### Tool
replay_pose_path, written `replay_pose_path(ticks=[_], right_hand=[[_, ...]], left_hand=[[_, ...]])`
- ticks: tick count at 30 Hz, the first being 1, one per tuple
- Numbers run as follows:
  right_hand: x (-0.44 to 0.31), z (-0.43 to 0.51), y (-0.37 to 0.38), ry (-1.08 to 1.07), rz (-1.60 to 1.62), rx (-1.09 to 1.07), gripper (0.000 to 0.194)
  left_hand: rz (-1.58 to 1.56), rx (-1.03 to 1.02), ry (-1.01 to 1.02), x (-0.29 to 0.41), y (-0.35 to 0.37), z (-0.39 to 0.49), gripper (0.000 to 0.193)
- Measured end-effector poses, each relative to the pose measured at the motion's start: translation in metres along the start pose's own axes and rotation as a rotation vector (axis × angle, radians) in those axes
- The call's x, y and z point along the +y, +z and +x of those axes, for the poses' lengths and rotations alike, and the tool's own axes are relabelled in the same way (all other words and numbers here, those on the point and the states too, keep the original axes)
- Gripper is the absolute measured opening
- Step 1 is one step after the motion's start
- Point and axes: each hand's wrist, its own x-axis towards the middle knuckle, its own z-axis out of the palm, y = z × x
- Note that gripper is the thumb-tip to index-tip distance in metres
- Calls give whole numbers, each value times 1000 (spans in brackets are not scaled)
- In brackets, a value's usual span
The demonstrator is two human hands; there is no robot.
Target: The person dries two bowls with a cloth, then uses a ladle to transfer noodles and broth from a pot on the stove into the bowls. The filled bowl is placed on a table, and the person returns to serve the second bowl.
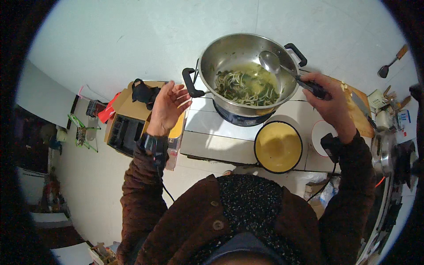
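My right hand [326, 96] grips the black handle of a metal ladle [270, 62], whose bowl is over the right part of a large stainless steel pot [228, 49]. Greenish broth with leafy greens and pale strands that look like noodles or sprouts [246, 89] lies in the pot. The pot rests on a round dark-blue base [243, 117] on the tiled counter. Beside the pot's left black handle [192, 82], my left hand [170, 106] is held with spread fingers and nothing in it. An empty yellow bowl with a dark rim [278, 147] stands in front of the pot.
To the right are a white round dish [321, 137], partly hidden by my right arm, and a wooden cutting board [356, 116] with a knife [362, 106]. An open cardboard box [131, 109] stands left of the counter. A spatula [392, 61] hangs on the wall.
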Motion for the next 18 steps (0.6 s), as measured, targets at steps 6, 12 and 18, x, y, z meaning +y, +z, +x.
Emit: replay_pose_path(ticks=[6, 12, 18], right_hand=[[-3, -9, 13, -44, -104, 16, 27], [8, -20, 6, -41, -50, 84, 27], [14, -32, 2, 10, -55, 80, 26]], left_hand=[[53, 10, -125, 18, 35, 32, 23], [-56, 167, -120, 7, 60, 57, 21], [-126, 182, -79, 4, 69, 65, 23]])
